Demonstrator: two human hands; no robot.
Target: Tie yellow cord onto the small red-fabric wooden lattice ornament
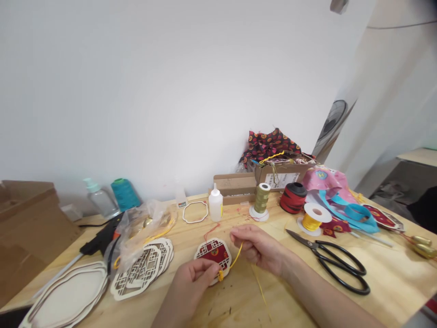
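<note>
Two hands are gripping yellow cord (pixel 236 259) beside a small ornament (pixel 212 250).
The left hand (pixel 193 282) is pinching a yellow knot (pixel 221 275), hiding the ornament's lower-left part against the wooden table (pixel 246 310); the right hand's (pixel 258 247) curled fingers are clasping the cord, partly concealing it. Pale latticework is framing patterned red cloth (pixel 221 252).

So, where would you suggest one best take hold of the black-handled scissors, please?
I'd grip the scissors by their looped handles, the right hand coming from the near right: the wide loops face that way, while the blades point away to the left.
</note>
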